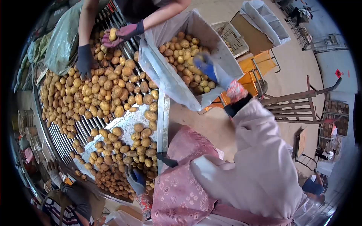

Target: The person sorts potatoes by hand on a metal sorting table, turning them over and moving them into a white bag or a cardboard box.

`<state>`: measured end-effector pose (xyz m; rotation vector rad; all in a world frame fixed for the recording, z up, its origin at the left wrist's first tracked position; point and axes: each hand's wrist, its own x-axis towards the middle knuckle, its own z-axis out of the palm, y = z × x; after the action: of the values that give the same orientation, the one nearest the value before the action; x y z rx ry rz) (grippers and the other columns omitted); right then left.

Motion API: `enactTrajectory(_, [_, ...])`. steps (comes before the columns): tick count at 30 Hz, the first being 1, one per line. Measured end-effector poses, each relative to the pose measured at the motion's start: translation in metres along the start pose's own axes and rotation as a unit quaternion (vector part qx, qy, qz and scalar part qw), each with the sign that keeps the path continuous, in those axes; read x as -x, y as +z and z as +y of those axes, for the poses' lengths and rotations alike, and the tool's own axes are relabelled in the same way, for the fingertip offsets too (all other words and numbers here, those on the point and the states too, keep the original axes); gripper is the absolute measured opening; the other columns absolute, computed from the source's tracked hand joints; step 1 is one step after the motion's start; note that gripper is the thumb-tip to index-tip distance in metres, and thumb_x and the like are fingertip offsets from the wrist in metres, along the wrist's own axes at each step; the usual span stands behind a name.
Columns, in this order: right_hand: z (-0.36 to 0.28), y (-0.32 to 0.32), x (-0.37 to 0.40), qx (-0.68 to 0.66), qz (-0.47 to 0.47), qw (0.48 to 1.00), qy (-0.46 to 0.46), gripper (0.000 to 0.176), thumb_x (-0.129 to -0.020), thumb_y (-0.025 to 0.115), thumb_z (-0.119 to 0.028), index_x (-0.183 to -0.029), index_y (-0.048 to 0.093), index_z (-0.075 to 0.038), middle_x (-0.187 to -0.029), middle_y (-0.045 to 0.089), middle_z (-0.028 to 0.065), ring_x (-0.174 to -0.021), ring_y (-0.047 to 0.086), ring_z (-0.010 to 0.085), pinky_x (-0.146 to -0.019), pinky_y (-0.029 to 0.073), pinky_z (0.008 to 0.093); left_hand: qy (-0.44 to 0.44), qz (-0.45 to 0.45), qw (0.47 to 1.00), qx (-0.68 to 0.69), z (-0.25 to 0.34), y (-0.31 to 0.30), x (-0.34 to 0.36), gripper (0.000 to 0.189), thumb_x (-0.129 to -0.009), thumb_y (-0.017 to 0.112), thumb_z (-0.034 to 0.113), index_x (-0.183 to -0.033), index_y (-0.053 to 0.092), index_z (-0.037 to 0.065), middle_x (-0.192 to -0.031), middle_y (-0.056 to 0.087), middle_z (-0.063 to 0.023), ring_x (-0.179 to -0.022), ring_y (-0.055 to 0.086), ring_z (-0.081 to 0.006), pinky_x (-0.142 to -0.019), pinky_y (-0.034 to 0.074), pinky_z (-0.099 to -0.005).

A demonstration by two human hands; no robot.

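My left hand (pixel 136 180), in a grey and blue work glove, rests among the potatoes (pixel 111 179) on the sorting table, its fingers stretched out against them. My right hand (pixel 206 68), gloved the same way, is over the potatoes (pixel 184 51) inside a box lined with white plastic (pixel 160 71). Motion blurs its fingers, so I cannot make out whether it holds a potato. More potatoes (pixel 102 84) cover the metal bars of the table, where a co-worker's dark-gloved hand (pixel 85 62) touches them. That person's other hand, in a purple glove (pixel 128 33), holds a potato (pixel 112 34).
The table's metal edge (pixel 163 120) runs between my body and the potatoes. Beyond the lined box stand a plastic crate (pixel 232 37), an orange cart (pixel 260 66) and a hand truck (pixel 294 105). Another person's gloved hand (pixel 54 171) is at the lower left.
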<state>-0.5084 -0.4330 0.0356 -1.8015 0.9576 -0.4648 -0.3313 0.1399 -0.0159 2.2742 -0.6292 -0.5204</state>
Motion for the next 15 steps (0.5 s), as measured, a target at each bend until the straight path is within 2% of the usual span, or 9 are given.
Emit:
enactTrajectory(1, [0.020, -0.015, -0.026, 0.218, -0.107, 0.965, 0.098, 0.061, -0.095, 0.057, -0.054, -0.134, 0.058, -0.007, -0.108, 0.070, 0.0176, -0.099, 0.068, 0.0285, -0.085, 0.052, 0.0408, 0.007, 0.000, 0.999, -0.037, -0.004, 0.000, 0.002, 0.038, -0.101, 0.053, 0.017, -0.130, 0.054, -0.006, -0.140, 0.049, -0.0255, -0.128, 0.049, -0.0397, -0.108, 0.039, -0.0428])
enactTrajectory(4, [0.034, -0.010, -0.069, 0.278, -0.032, 0.944, 0.174, 0.055, -0.093, 0.059, -0.054, -0.122, 0.066, -0.008, -0.109, 0.067, 0.0180, -0.102, 0.065, 0.0270, -0.089, 0.050, 0.0388, -0.004, 0.020, 0.998, -0.063, -0.014, 0.004, 0.002, 0.037, -0.099, 0.054, 0.016, -0.129, 0.055, -0.006, -0.139, 0.049, -0.0271, -0.128, 0.049, -0.0425, -0.108, 0.039, -0.0453])
enactTrajectory(6, [0.084, 0.017, -0.090, 0.464, -0.010, 0.886, 0.004, 0.047, -0.090, 0.063, -0.042, -0.126, 0.065, -0.010, -0.116, 0.066, 0.0219, -0.108, 0.064, 0.0352, -0.091, 0.051, 0.0441, -0.002, 0.014, 0.998, -0.068, -0.016, 0.007, -0.001, 0.037, -0.099, 0.054, 0.016, -0.129, 0.055, -0.006, -0.140, 0.049, -0.0277, -0.128, 0.049, -0.0436, -0.108, 0.039, -0.0461])
enactTrajectory(7, [0.099, 0.036, -0.084, 0.434, -0.077, 0.898, 0.019, 0.038, -0.090, 0.061, -0.032, -0.121, 0.065, -0.011, -0.117, 0.065, 0.0226, -0.109, 0.063, 0.0387, -0.093, 0.051, 0.0479, -0.004, 0.006, 0.997, -0.071, -0.016, 0.008, -0.002, 0.036, -0.098, 0.054, 0.015, -0.128, 0.056, -0.005, -0.140, 0.049, -0.0283, -0.128, 0.049, -0.0447, -0.107, 0.039, -0.0470])
enactTrajectory(9, [0.133, 0.081, -0.073, 0.615, -0.054, 0.784, -0.057, 0.036, -0.092, 0.060, -0.026, -0.125, 0.065, -0.011, -0.120, 0.063, 0.0240, -0.111, 0.062, 0.0390, -0.093, 0.051, 0.0486, 0.009, -0.023, 0.994, -0.108, -0.001, 0.010, -0.005, 0.035, -0.099, 0.052, 0.015, -0.129, 0.056, -0.005, -0.140, 0.049, -0.0283, -0.127, 0.049, -0.0447, -0.108, 0.039, -0.0466])
enactTrajectory(11, [0.099, 0.092, -0.059, 0.507, -0.118, 0.854, -0.001, 0.030, -0.093, 0.060, -0.019, -0.121, 0.066, -0.009, -0.117, 0.066, 0.0197, -0.109, 0.064, 0.0330, -0.093, 0.051, 0.0432, 0.014, 0.003, 0.999, -0.029, -0.019, 0.020, -0.001, 0.034, -0.100, 0.051, 0.014, -0.128, 0.056, -0.005, -0.139, 0.049, -0.0285, -0.127, 0.049, -0.0449, -0.108, 0.039, -0.0466])
enactTrajectory(13, [0.110, 0.098, -0.073, 0.298, -0.361, 0.857, 0.214, 0.035, -0.097, 0.055, -0.029, -0.123, 0.065, -0.007, -0.119, 0.068, 0.0102, -0.102, 0.064, 0.0272, -0.091, 0.049, 0.0399, 0.029, 0.000, 0.999, -0.016, -0.013, 0.019, -0.001, 0.033, -0.101, 0.050, 0.014, -0.128, 0.056, -0.004, -0.138, 0.049, -0.0282, -0.128, 0.049, -0.0445, -0.107, 0.039, -0.0475])
enactTrajectory(14, [0.109, 0.078, -0.063, 0.298, -0.350, 0.859, 0.226, 0.035, -0.097, 0.055, -0.029, -0.123, 0.065, -0.007, -0.119, 0.068, 0.0102, -0.102, 0.064, 0.0272, -0.091, 0.049, 0.0399, 0.027, -0.020, 0.998, -0.044, 0.001, 0.013, -0.001, 0.033, -0.101, 0.051, 0.014, -0.128, 0.056, -0.004, -0.138, 0.049, -0.0284, -0.127, 0.049, -0.0447, -0.107, 0.040, -0.0483])
enactTrajectory(15, [0.099, 0.051, -0.045, 0.264, -0.285, 0.920, 0.052, 0.036, -0.098, 0.055, -0.025, -0.127, 0.062, -0.005, -0.122, 0.065, 0.0108, -0.103, 0.063, 0.0249, -0.093, 0.048, 0.0384, 0.025, -0.039, 0.996, -0.071, 0.006, 0.009, -0.003, 0.033, -0.101, 0.051, 0.014, -0.129, 0.055, -0.003, -0.138, 0.049, -0.0286, -0.127, 0.049, -0.0449, -0.106, 0.041, -0.0490])
